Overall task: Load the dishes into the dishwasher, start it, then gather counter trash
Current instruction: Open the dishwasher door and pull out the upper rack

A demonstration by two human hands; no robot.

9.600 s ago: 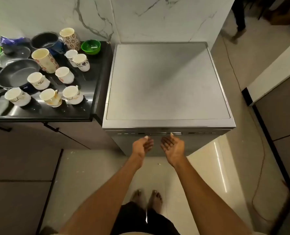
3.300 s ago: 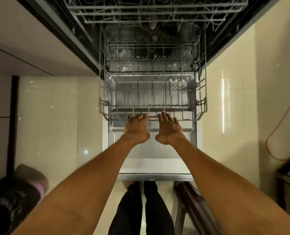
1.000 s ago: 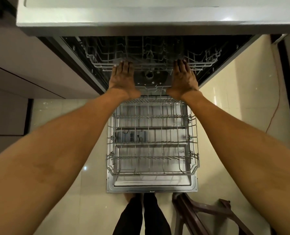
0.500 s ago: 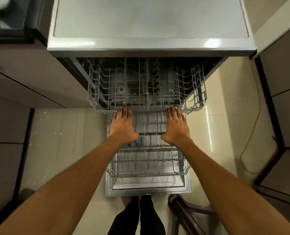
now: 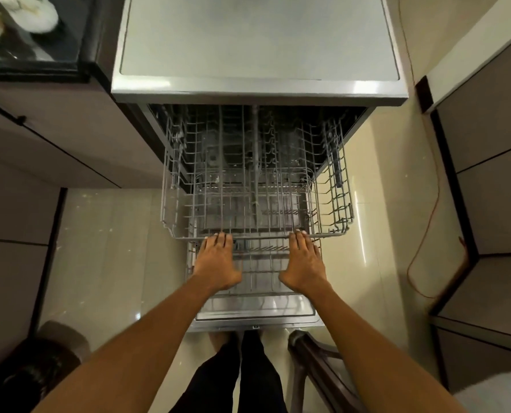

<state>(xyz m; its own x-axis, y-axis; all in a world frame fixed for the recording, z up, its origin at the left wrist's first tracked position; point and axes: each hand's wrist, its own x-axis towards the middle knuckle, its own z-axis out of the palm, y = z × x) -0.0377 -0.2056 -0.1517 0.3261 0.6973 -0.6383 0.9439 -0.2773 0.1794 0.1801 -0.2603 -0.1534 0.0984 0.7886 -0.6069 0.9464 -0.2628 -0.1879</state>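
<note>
While the dishwasher [image 5: 260,55] stands with its door down on the floor side, both hands sit on the front rim of the upper rack [image 5: 257,186]. Left hand [image 5: 217,265] and right hand [image 5: 303,265] curl their fingertips over that wire rim, thumbs spread inward. Cups [image 5: 18,13] rest at the counter's [image 5: 69,37] right edge, blurred.

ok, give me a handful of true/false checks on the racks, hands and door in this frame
1. The upper rack is pulled out of the dishwasher. True.
2. Cups sit in the upper rack. False: it holds no dishes.
3. Both hands are on the upper rack's front rail. True: left hand and right hand, fingertips at the rail.
4. The dishwasher door is closed. False: it lies open, flat.
5. The lower rack is pushed fully inside. False: it sits out over the door.
</note>
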